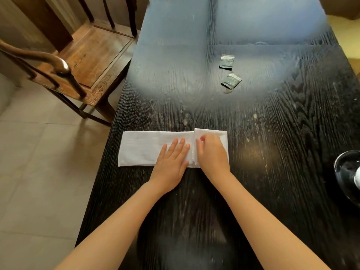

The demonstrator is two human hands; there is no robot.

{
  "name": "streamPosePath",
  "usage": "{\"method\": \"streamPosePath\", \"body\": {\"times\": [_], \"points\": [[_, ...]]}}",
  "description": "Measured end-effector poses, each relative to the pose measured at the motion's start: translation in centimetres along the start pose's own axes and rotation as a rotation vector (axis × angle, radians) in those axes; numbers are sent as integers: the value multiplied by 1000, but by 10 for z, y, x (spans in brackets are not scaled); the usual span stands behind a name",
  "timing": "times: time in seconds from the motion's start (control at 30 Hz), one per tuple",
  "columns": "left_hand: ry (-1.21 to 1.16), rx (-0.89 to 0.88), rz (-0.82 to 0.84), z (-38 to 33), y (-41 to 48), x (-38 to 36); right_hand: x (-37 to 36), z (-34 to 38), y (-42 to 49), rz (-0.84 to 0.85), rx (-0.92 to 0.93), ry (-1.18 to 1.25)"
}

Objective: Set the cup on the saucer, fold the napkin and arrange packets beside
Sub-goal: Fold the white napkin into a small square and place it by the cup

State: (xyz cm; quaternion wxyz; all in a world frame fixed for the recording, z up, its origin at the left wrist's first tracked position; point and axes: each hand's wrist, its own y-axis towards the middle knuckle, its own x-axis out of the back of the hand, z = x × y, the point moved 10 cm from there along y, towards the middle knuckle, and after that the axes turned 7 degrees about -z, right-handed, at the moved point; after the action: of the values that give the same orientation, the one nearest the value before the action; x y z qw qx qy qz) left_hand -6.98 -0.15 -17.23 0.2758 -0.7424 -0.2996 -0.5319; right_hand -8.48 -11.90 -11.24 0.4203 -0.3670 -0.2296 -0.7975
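**Both hands down flat, side by side**

Left hand point(171, 162) palm down, fingers straight, together, pointing away from the body, pressed flat. Right hand point(211, 152) just beside it on its thumb side, nearly touching, palm down, fingers curled slightly inward toward the left hand's fingertips. Both forearms bare, reaching forward from the bottom edge, converging at the wrists. Wrists roughly straight.

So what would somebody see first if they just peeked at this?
Probably the white napkin near the front of the dark wooden table, with the left hand flat on it and the right hand pressing a folded end. Next, two small dark packets farther back.
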Motion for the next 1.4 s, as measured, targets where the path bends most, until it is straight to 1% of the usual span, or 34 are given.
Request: {"method": "streamPosePath", "body": {"times": [0.03,0.07,0.1,0.13,0.17,0.2,0.27,0.37,0.43,0.5,0.53,0.63,0.77,0.8,0.87,0.9,0.93,1.0,1.03,1.1,1.13,1.2,1.27,1.33,1.4], "points": [[5,-4,0,1,0,1,6,3,2,-33,116,-64],[9,-8,1,1,0,2,6,3,3,-30,231,-148],[9,-12,4,2,0,3,-2,0,3,36,321,-230],[4,-11,3,2,-1,3,-14,-6,0,155,384,-298],[-5,1,-2,5,-1,4,-26,-14,-4,271,428,-356],[-15,32,-12,10,-1,5,-34,-20,-8,351,451,-401],[-15,159,-61,32,-2,11,-42,-30,-11,395,469,-451],[36,421,-168,81,-15,29,-43,-29,-13,383,485,-496],[18,614,-221,114,-30,42,-44,-29,-13,384,485,-528],[-86,806,-252,141,-46,52,-44,-30,-13,386,482,-543],[-137,875,-266,149,-52,57,-43,-29,-13,385,479,-540],[-283,974,-317,159,-57,71,-45,-31,-13,405,482,-545],[-699,1176,-292,183,-61,56,-45,-30,-13,398,479,-536],[-817,1194,-265,185,-59,52,-44,-31,-14,400,469,-526],[-1010,1144,-252,181,-51,50,-44,-31,-15,398,438,-505],[-1057,1093,-308,176,-46,57,-44,-32,-16,395,424,-498],[-1037,1029,-397,170,-42,69,-45,-32,-17,385,415,-494],[-861,931,-582,149,-39,97,-45,-31,-18,362,398,-487],[-763,902,-637,135,-38,106,-45,-31,-18,356,391,-483],[-630,839,-692,104,-34,114,-46,-31,-18,350,386,-480],[-592,774,-708,87,-30,115,-46,-31,-19,348,386,-479],[-530,588,-737,52,-24,113,-46,-31,-19,339,384,-471],[-507,471,-707,32,-19,96,-46,-31,-20,325,374,-459],[-488,436,-597,22,-12,71,-45,-30,-23,313,348,-434],[-363,342,-467,10,0,48,-45,-30,-29,312,319,-425]]}}
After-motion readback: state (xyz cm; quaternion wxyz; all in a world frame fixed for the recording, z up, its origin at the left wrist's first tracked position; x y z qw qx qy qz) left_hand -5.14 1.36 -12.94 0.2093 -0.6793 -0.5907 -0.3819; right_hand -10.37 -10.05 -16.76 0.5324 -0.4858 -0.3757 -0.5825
